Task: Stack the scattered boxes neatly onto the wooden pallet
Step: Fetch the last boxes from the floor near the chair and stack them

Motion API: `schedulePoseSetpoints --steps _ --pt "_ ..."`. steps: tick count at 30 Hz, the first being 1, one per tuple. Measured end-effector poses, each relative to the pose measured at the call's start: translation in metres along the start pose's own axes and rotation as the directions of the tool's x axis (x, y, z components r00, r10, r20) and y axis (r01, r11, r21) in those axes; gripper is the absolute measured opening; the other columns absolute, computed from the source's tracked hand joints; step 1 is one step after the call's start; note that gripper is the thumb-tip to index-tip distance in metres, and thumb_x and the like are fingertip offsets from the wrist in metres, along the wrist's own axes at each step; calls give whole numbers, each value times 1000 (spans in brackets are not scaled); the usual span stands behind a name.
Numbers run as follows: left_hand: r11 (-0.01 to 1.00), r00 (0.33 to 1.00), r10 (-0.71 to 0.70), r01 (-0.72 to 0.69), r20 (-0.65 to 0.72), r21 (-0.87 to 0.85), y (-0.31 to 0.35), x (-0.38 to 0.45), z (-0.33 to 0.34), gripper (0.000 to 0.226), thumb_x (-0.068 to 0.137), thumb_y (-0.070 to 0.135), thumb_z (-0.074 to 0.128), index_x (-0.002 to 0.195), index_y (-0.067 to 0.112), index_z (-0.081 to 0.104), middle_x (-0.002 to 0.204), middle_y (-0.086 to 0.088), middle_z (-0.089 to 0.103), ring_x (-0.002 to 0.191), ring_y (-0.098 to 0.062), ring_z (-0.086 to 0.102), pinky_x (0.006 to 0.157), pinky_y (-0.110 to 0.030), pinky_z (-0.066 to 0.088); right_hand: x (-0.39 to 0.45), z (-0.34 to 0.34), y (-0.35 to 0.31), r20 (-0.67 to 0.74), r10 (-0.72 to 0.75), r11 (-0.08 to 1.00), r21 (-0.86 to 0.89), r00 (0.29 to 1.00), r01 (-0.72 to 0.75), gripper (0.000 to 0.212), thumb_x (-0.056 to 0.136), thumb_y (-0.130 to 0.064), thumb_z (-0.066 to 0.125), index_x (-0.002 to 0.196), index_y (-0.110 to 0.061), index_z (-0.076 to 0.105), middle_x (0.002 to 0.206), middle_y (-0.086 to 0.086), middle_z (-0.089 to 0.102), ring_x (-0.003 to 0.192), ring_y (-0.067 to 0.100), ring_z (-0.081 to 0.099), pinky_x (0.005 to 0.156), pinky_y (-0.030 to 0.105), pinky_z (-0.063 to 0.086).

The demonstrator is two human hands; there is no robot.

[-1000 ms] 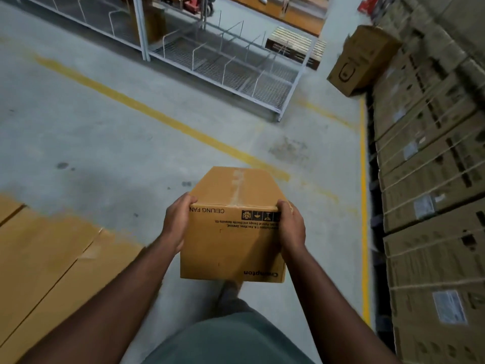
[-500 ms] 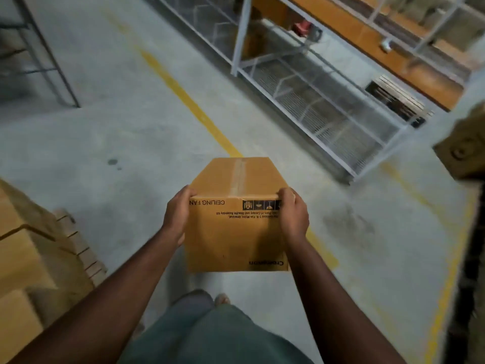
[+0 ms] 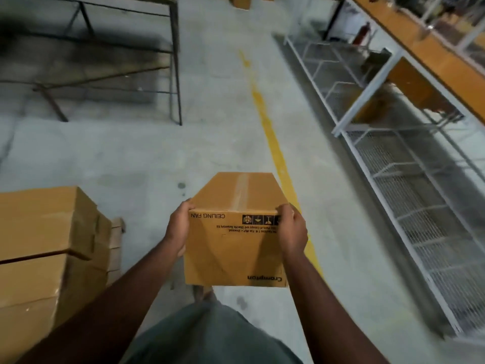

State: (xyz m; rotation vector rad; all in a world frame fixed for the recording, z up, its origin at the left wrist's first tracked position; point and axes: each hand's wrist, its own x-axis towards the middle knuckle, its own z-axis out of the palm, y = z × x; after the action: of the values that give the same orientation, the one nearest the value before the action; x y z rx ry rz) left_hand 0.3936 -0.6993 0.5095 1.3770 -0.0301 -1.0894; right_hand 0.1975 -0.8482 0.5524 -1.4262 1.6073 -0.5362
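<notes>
Grip clamped on the carried box (image 3: 236,232) from both sides: left hand (image 3: 178,229) curled round the left upper edge, right hand (image 3: 292,232) curled round the right upper edge, thumbs over the taped top face. Carried at waist height above the concrete floor (image 3: 131,153), touching nothing else. Printed upside down on the near face, "CEILING FAN" and handling symbols.

Stacked boxes (image 3: 44,245) seen at the lower left, on the wooden pallet (image 3: 116,240), of which only plank ends showed at the stack's right corner.

Judged risks:
- Slip of the box through a side-only hold, no finger seen under the base; heavier contents would worsen it.
- Inverted placement, given the upside-down print; possible conflict with the orientation symbols.
- Overhang at the pallet's right edge, little free plank visible there.
- Collision with the stack's leaning corner during the swing left, displacing set boxes.
- Trip hazard, feet largely hidden beneath the load.

Wire shelving (image 3: 406,179) well apart on the right, yellow floor line (image 3: 273,143) ahead.
</notes>
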Motion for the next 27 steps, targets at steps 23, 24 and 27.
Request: schedulePoseSetpoints --steps 23,24,27 --pt "747 432 35 -610 -901 -263 102 -32 -63 70 89 9 72 149 30 41 134 -15 59 121 -35 60 98 -47 53 64 296 -275 957 -289 862 273 -26 427 60 82 -40 55 142 -43 55 125 -23 67 107 2 65 87 31 53" --pt "718 423 26 -639 -906 -278 92 -45 -65 74 89 5 71 150 32 38 137 -15 58 125 -36 59 103 -49 53 52 306 -273 963 -248 874 269 -105 405 62 81 -37 57 143 -40 54 127 -22 67 106 1 66 86 29 54" --pt "670 375 -3 -687 -927 -280 61 -81 -73 87 85 4 76 152 39 33 140 -8 56 127 -34 59 97 -52 58 16 336 -263 943 -91 859 237 -321 453 69 79 -35 59 147 -42 50 130 -22 65 110 -1 65 83 25 52"
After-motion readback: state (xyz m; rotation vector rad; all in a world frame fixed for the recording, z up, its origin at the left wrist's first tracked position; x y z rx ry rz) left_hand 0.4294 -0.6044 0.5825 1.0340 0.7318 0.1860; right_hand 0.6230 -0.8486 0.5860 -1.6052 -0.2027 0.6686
